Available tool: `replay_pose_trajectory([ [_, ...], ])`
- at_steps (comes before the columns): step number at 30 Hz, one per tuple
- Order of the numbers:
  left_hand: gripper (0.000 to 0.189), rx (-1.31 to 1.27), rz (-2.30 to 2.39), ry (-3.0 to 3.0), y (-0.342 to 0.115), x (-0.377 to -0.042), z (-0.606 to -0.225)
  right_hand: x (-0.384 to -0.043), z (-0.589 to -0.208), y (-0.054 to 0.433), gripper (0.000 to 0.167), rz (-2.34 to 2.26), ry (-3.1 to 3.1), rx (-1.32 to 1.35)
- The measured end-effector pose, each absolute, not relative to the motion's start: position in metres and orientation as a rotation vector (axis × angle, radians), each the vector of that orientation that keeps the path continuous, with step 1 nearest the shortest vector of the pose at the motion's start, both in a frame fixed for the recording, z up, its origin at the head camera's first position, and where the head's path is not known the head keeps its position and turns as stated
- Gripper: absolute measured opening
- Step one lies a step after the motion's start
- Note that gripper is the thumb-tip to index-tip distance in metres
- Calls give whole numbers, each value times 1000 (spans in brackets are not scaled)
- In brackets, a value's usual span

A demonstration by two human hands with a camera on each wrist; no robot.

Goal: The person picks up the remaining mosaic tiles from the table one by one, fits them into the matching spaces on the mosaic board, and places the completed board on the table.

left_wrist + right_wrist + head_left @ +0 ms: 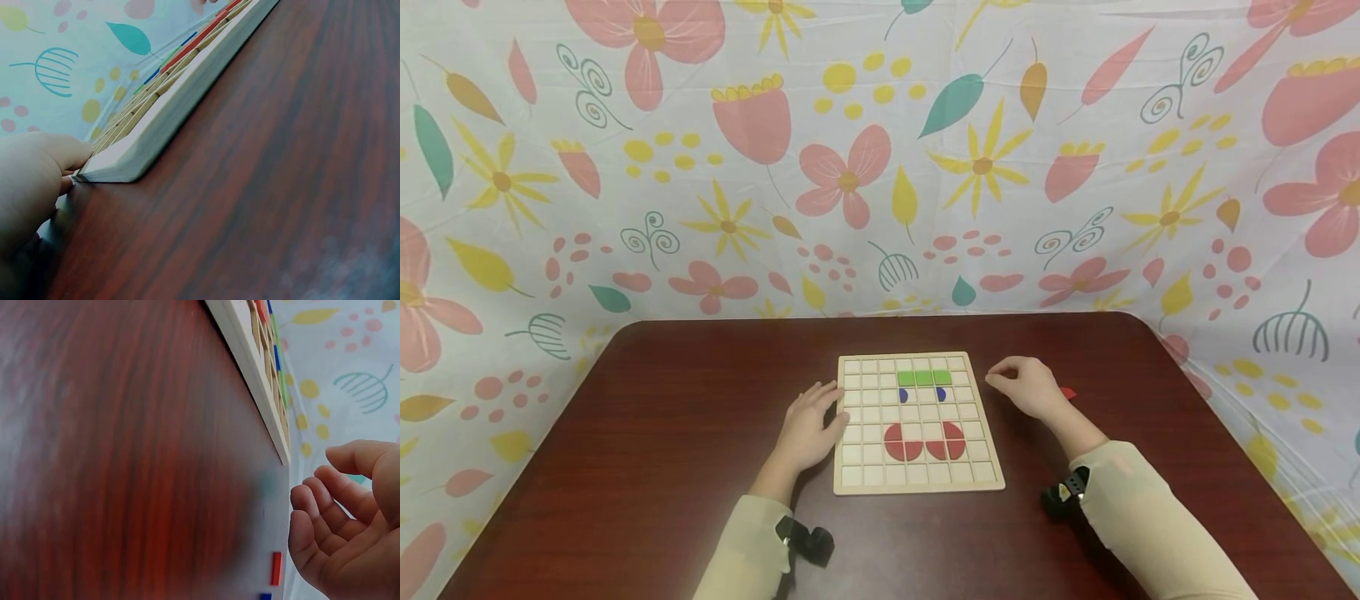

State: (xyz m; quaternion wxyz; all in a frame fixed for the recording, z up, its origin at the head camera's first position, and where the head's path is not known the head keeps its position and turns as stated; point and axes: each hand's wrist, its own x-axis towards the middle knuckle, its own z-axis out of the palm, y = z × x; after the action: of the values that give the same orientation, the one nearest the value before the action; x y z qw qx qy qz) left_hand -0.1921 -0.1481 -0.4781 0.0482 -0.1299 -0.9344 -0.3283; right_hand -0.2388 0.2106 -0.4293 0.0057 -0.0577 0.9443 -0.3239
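Observation:
A square wooden grid board [917, 489] lies on the table. It holds three green squares [924, 378] in a row, with two small blue half-round pieces [903, 396] below them. Lower down sit two groups of red quarter-round pieces [902, 451], each leaving a cell's gap at its upper inner side. My left hand [805, 427] rests at the board's left edge, its thumb and fingertips touching the frame. Just right of the board, my right hand [1030, 387] hovers with loosely bent fingers. Nothing shows between its thumb and fingers [312, 500] in the right wrist view.
A red piece [1067, 392] lies behind the right hand, partly hidden by it. In the right wrist view a blue piece [266, 597] shows near that red piece. The dark wooden table [647, 433] ends at a flower-patterned cloth [685, 150] behind.

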Motion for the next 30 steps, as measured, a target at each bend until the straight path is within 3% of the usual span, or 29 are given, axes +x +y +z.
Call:
replay_pose_trajectory([
  [30, 45, -381, -996, -2866, -146, -191, -475, -248, -418, 250, 31, -961, 3015, 31],
])
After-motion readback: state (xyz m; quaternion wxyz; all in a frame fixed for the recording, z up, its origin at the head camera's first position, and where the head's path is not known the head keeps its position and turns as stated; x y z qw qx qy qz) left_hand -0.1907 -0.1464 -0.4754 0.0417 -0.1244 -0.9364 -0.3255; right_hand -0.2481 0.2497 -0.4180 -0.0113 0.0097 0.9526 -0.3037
